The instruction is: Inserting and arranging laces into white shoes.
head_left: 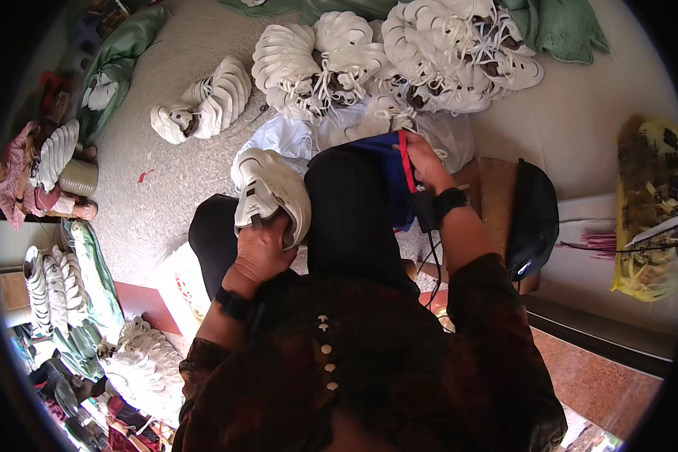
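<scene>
My left hand is closed on a white shoe upper at its ankle opening, near my left knee. Some of the fingers are hidden inside the upper. My right hand grips a dark blue cloth by its red edging, beside my right knee. The cloth hangs along the outer side of that leg, and its far part lies over the knee. Dark bands circle both my wrists.
Stacks of white shoe uppers lie ahead on the floor, with a smaller stack to their left. A black bag and a yellow sack stand at the right. At the far left, another person sits by nested uppers.
</scene>
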A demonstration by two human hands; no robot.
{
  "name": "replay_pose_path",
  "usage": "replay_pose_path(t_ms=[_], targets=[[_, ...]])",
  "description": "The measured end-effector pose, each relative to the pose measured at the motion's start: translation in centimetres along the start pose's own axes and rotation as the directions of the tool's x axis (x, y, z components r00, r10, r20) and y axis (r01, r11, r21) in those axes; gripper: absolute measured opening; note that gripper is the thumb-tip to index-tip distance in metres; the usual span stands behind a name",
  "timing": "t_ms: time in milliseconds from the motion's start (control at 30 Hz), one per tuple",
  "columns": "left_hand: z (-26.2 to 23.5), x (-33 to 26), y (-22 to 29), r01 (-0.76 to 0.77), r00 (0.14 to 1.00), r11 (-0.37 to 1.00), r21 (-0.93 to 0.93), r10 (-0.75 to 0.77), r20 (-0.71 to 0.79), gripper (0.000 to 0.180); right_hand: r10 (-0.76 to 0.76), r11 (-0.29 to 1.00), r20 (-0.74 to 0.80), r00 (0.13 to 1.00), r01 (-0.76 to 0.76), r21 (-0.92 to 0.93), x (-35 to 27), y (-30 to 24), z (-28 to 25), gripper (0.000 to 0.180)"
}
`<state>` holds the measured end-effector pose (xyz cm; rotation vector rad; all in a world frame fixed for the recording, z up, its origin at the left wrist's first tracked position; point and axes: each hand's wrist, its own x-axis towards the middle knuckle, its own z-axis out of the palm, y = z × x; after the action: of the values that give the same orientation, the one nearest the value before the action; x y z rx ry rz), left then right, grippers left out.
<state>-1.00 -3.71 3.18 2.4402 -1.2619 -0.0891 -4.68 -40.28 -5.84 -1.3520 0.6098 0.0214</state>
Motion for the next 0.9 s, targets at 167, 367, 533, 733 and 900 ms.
replay_pose_path(t_ms=[167,367,533,733,900], targets=[[0.4,-0.6,-0.4,-0.026,0.999,1.000,-0.008,0.026,-0.021,0.036,-0.265,0.964,0.081,0.961,0.264,0.019,-3.0,-13.3,2.9,0.023],[0.2,-1.8,-0.7,0.041,0.999,0.998,-0.040,-0.040,0.029,0.042,-0.273,0.821,0.349,0.896,0.406,-0.401,-12.0,-19.6,8.2,0.025],[0.4,-1.5,-0.7,0.015,1.000,0.998,-0.059,-0.014,0.018,0.042,0.349,0.301,0.670,0.655,0.599,-0.742,-18.0,-12.1,11.1,0.031],[0.2,-1.8,-0.6,0.094,0.993,0.994,-0.065,-0.088,0.084,0.043,-0.293,0.120,0.552,0.781,0.602,-0.789,-17.0,-10.2,13.7,0.045],[0.7,-1.4,-0.6,0.061,0.995,0.996,-0.060,-0.057,0.076,0.043,-0.209,-0.452,0.729,0.651,0.597,-0.663,-12.8,-2.7,15.0,0.039]])
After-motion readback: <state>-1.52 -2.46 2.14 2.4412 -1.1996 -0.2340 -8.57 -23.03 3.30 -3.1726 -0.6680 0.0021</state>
